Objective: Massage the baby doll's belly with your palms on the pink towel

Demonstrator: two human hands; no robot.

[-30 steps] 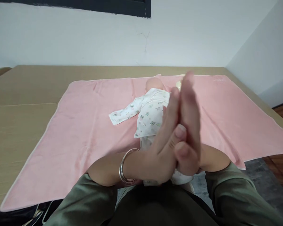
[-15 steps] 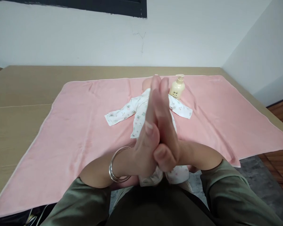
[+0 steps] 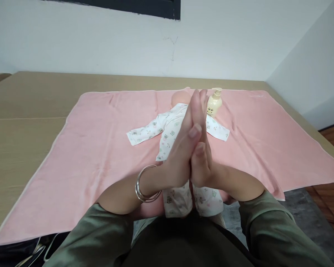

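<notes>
My left hand [image 3: 180, 157] and my right hand [image 3: 203, 163] are pressed palm to palm in front of me, fingers stretched out and pointing up and away. Silver bangles [image 3: 140, 185] circle my left wrist. Beneath the hands, a baby doll [image 3: 180, 97] lies on a pink blanket [image 3: 100, 148], partly hidden by them. It wears a white printed top [image 3: 171, 129] with sleeves spread to the sides, and matching trousers [image 3: 178, 202] whose legs reach the near edge. Beside the doll's head stands a pale yellow pump bottle [image 3: 215, 102], its lower part partly covered.
The blanket lies over a wooden table [image 3: 25, 111] that meets a white wall [image 3: 114, 44] at the back. Dark items [image 3: 25, 252] sit below the table's front left. A wooden panel [image 3: 331, 196] stands at the right, above a grey floor.
My hands stay together but have shifted; the right thumb, curled round before, now lies straight against the left hand. The view has shifted slightly, and the doll's head shows more.
</notes>
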